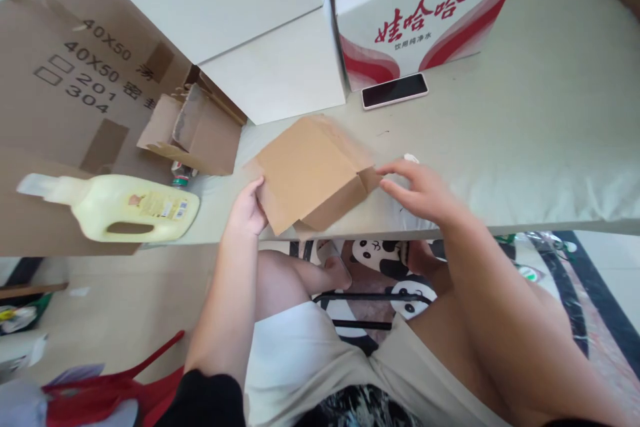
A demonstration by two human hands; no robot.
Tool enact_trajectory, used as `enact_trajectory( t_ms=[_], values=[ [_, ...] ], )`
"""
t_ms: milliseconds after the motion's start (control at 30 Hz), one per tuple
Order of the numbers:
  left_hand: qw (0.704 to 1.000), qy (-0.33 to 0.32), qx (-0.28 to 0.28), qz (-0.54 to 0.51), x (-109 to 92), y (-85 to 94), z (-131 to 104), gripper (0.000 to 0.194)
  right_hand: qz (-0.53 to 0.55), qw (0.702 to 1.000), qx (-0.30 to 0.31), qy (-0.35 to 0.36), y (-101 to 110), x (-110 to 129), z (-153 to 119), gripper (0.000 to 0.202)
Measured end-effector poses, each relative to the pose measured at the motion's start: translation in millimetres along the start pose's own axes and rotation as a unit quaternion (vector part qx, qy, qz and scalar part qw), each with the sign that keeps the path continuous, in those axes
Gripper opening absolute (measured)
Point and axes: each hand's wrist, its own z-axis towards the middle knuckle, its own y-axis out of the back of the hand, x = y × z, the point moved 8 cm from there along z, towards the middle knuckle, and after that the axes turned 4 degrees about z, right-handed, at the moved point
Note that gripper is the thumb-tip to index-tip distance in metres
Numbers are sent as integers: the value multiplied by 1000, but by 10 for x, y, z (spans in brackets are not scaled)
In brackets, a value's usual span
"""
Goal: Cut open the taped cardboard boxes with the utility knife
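Small cardboard box lies at the table edge, just before the phone. Left hand grips its near corner; right hand, fingers loosely spread, touches its side flap.

The left hand's fingers vanish under the cardboard piece. The white carton is cut off by the top edge; the bottle's label is unreadably small.

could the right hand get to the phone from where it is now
Probably yes: the right hand rests at the cardboard box, and only bare table lies between it and the phone.
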Motion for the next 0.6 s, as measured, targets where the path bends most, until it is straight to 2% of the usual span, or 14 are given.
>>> enact_trajectory(
  t_ms=[67,133,267,367,500,600],
  values=[
    [999,1,-5,-44,76,7,-42,24,-74,995,67,-6,-190,-80,28,27],
    [995,-41,23,-83,151,-15,-179,33,-99,990,104,1,-324,-112,59,26],
    [993,-51,46,-100,628,-24,-554,41,-62,991,121,10,-453,-57,115,34],
    [991,-84,61,-79,882,-95,-739,46,-46,991,124,-15,-510,-42,133,54],
    [990,-121,32,-63,868,-70,-740,39,38,994,97,27,-512,74,135,75],
    [994,-82,39,-62,824,17,-653,40,111,989,94,36,-500,100,115,75]
  ],
)
